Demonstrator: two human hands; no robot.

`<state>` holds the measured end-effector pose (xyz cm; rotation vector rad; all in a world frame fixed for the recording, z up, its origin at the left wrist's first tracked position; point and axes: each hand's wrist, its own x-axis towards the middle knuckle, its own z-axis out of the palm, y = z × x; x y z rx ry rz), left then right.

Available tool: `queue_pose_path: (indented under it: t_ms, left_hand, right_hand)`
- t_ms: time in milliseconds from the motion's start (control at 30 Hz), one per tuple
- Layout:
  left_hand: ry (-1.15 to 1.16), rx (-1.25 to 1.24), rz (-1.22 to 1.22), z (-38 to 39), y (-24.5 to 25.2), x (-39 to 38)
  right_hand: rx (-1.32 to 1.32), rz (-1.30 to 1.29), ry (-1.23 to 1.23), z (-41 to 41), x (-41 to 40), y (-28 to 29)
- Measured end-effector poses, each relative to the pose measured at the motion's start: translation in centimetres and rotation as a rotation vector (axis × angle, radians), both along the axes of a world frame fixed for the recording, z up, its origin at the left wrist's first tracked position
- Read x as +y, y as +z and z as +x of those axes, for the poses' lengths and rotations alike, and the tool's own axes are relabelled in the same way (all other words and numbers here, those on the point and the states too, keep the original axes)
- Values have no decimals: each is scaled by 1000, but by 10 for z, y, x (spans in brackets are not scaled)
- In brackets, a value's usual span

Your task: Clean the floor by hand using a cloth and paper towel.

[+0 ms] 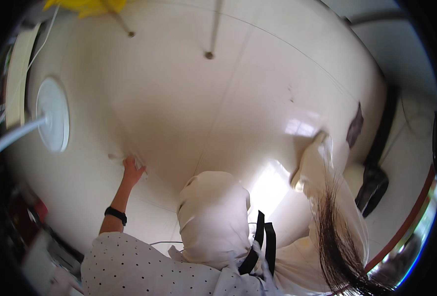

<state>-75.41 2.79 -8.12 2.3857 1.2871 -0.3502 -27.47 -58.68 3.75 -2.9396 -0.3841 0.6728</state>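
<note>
Low over the pale floor (166, 103), my left hand (132, 173) reaches down on the left, a black band (116, 215) around its wrist. Its fingers are closed on a small, whitish, blurred item (140, 161), perhaps a tissue or a piece of thin plastic. My right hand is out of view. Before me are my bent knee (214, 211) in cream trousers, my light shoe (314, 159) at the right and two black straps (261, 244) hanging near my waist.
A round white stand base (53, 114) with a pole stands at the left. Two thin legs (212, 40) touch the floor at the top, near something yellow (92, 5). A dark scrap (355, 125) and a black object (374, 187) lie at the right. Long hair (333, 236) hangs in view.
</note>
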Motion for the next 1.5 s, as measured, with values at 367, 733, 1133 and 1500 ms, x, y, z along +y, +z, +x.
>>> queue_pose_path:
  t_ms: [367, 733, 1133, 1500]
  left_hand:
    - [295, -2, -601, 60, 15, 27]
    - [122, -258, -300, -25, -52, 45]
    - [-181, 114, 132, 110, 109, -110]
    - [-420, 394, -1450, -54, 189, -238]
  right_hand:
    - [134, -123, -341, -133, -77, 80]
    - [238, -165, -306, -127, -97, 106]
    - [282, -218, -229, -92, -121, 134]
    - [321, -242, -192, -89, -109, 146]
